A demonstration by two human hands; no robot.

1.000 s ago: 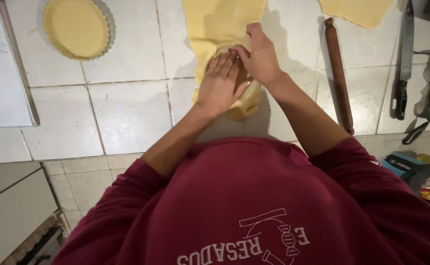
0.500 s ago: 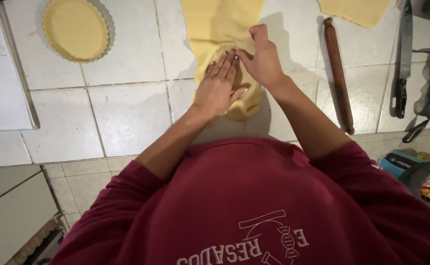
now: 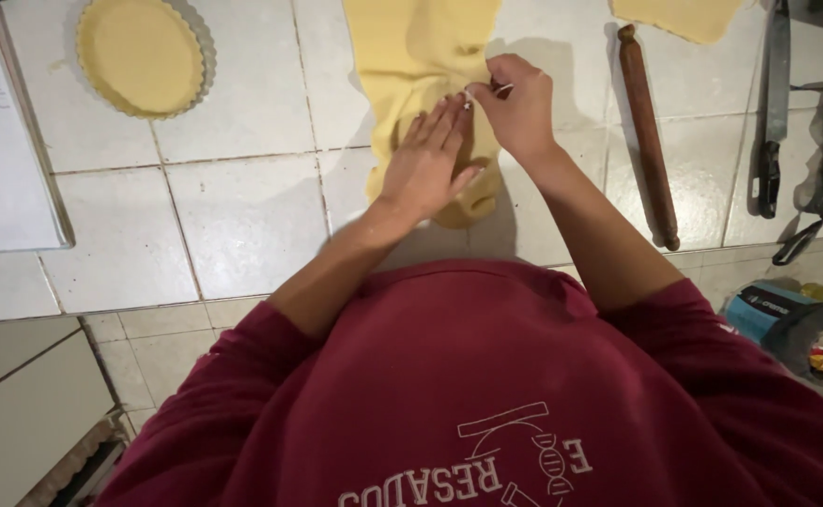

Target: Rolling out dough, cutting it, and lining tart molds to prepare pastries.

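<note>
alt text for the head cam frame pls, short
Seen from above, a person in a dark red sweatshirt presses the left hand flat on a sheet of yellow dough on a white tiled counter, while the right hand pinches something small at its edge. A dough-lined tart tin sits at upper left; a wooden rolling pin lies to the right.

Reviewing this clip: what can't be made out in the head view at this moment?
- What lies under the left hand: the palm covers the dough sheet there.
- The small thing pinched by the right hand: too small to identify.
- The dough sheet's far end and the second dough piece: cut off by the top edge.
- The paper: cut off at the left edge.
- The bin: cut off at the right edge.
</note>
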